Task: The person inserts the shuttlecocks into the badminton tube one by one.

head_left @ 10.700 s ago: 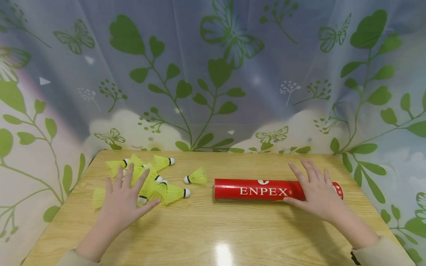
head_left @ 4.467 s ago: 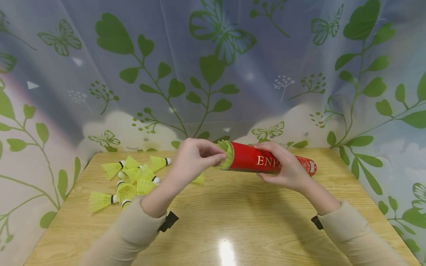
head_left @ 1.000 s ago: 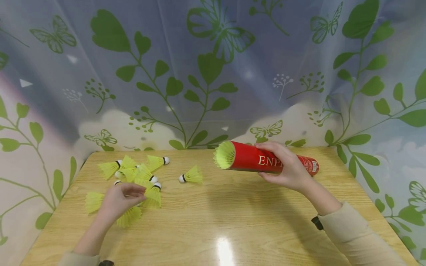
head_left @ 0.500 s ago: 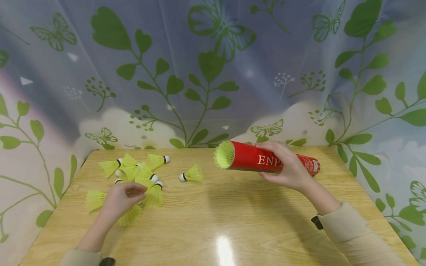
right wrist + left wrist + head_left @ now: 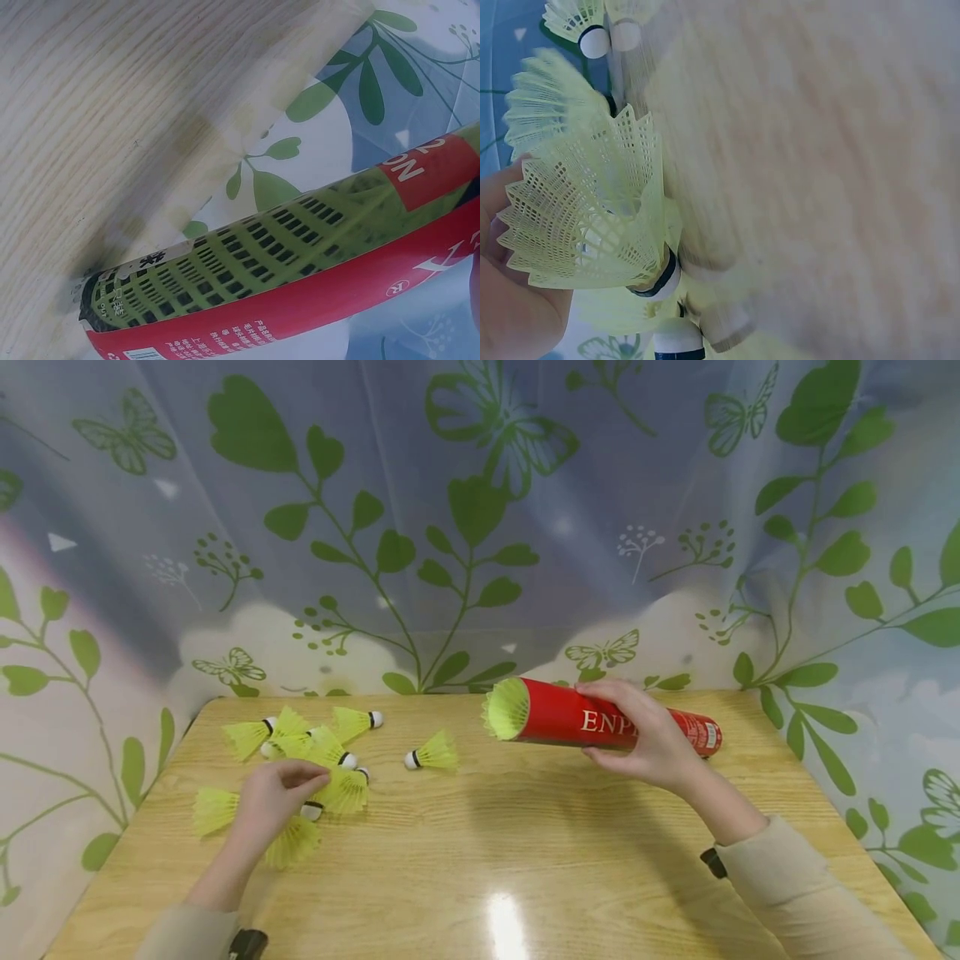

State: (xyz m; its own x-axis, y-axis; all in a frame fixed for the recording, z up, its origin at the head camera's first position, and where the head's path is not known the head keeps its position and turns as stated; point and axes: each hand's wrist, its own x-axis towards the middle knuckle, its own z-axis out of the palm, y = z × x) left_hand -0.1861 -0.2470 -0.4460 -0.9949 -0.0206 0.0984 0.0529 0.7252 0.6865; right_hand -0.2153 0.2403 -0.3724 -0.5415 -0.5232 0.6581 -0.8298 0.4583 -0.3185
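My left hand (image 5: 273, 797), fingers curled, pinches the skirt of a yellow shuttlecock (image 5: 347, 791) at the right side of the pile. In the left wrist view the skirt of this shuttlecock (image 5: 592, 217) spreads in front of the fingers, which it partly hides; its white cork points down and right. My right hand (image 5: 651, 737) grips a red ENPEX shuttlecock tube (image 5: 551, 714) around its middle. The tube lies tilted, its mouth raised toward the left and a yellow skirt showing in it. Through the clear strip of the tube (image 5: 247, 259), stacked green-yellow skirts show in the right wrist view.
Several yellow shuttlecocks lie heaped around the left hand, one skirt (image 5: 292, 843) in front of it. A single shuttlecock (image 5: 433, 753) lies apart, between pile and tube. The wooden table (image 5: 450, 877) ends at a patterned curtain (image 5: 420, 527) behind.
Earlier both hands were spread over things; then the right lifted the tube and the left worked at its mouth. Over the last half second the left hand rises slightly, shifting the shuttlecock at its fingertips.
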